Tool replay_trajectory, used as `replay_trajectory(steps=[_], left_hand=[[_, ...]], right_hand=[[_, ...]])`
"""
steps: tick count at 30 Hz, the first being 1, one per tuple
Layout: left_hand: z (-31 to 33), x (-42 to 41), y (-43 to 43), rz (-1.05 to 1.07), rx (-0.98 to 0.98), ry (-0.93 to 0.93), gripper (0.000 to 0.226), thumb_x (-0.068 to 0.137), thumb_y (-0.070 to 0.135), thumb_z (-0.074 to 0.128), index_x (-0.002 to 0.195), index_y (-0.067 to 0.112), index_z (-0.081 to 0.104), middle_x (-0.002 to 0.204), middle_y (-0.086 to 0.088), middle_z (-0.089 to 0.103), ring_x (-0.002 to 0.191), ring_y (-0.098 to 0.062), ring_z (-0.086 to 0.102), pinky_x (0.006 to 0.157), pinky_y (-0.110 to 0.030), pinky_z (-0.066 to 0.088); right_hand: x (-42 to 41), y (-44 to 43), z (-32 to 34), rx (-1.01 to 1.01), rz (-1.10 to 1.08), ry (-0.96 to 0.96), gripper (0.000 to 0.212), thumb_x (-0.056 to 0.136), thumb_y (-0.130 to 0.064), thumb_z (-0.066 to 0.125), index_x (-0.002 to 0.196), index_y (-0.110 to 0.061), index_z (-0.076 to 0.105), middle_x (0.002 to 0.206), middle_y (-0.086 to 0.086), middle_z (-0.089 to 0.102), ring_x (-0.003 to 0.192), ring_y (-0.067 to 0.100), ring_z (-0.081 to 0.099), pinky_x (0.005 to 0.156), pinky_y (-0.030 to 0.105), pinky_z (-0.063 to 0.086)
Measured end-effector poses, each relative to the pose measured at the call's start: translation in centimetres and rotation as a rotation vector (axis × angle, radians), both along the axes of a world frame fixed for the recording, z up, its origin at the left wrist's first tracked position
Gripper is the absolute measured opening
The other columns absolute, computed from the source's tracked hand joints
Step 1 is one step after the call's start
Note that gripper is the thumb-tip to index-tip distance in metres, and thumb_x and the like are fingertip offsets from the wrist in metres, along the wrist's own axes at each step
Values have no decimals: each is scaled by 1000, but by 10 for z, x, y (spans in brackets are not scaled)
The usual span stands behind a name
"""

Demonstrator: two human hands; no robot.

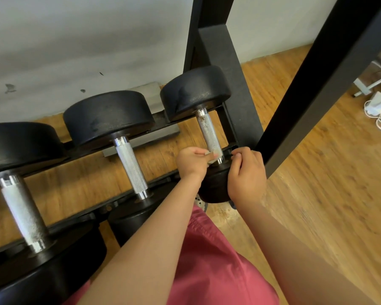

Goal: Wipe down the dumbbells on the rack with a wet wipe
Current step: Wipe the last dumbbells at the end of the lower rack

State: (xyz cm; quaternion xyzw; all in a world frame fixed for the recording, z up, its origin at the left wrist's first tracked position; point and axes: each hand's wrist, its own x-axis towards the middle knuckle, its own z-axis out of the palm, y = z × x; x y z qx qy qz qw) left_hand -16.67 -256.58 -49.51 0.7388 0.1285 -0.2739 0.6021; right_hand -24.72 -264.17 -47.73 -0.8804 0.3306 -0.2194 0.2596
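Fingers (199, 153) of the left hand (190, 164) pinch a crumpled wet wipe (213, 155) against the near end of the knurled handle (208, 133) of the rightmost dumbbell (195, 91), just where the handle meets the near head (213, 186). At 3 o'clock from the wipe, the right hand (248, 172) is curled, thumb and forefinger tip to tip; whether they hold a free end of the wipe cannot be told. The dumbbell lies across the rack (79, 216), handle running from 6 toward 12 o'clock, with brownish specks along it. The middle dumbbell (131, 166) lies at 9 o'clock and the largest dumbbell (23, 214) at 8 o'clock, both untouched by either hand. A black post (317, 73) rises at 2 o'clock, above the wooden floor (328, 194). The step in hand appears to be the handle wipe of the rightmost dumbbell. The next move probably calls for drawing the wipe toward 12 o'clock while wrapping it round the bar to reach the underside, then passing over both heads.
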Motion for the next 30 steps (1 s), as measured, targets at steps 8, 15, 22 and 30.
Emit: replay_trajectory(steps=[8, 15, 22, 30], left_hand=[[9, 8, -1, -58, -68, 55, 25, 69, 13, 87, 75, 20, 64, 79, 1, 69, 79, -16, 71, 78, -33, 60], [5, 7, 1, -38, -98, 174, 25, 74, 17, 84, 88, 13, 65, 87, -1, 69, 83, -15, 68, 84, -32, 57], [9, -2, 6, -105, 20, -72, 16, 78, 19, 81, 82, 13, 67, 78, 5, 64, 73, -8, 58, 60, -19, 43], [10, -3, 2, 33, -45, 39, 35, 75, 21, 83, 100, 12, 61, 103, 0, 61, 94, -14, 56, 65, -16, 43]], right_hand=[[-1, -1, -1, -12, 9, -4, 27, 95, -20, 38, 92, -12, 64, 85, -4, 58, 90, 13, 52, 68, 29, 37], [-1, -3, -5, -16, 15, 12, 29, 93, -22, 36, 92, -14, 64, 86, -4, 61, 90, 7, 47, 66, 23, 28], [0, -2, -5, -6, 23, 25, 29, 94, -23, 35, 92, -15, 63, 87, -4, 61, 90, 6, 46, 68, 25, 33], [-1, -2, -2, -15, 20, 18, 23, 95, -18, 41, 89, -14, 63, 84, -4, 60, 88, 9, 47, 68, 28, 38]])
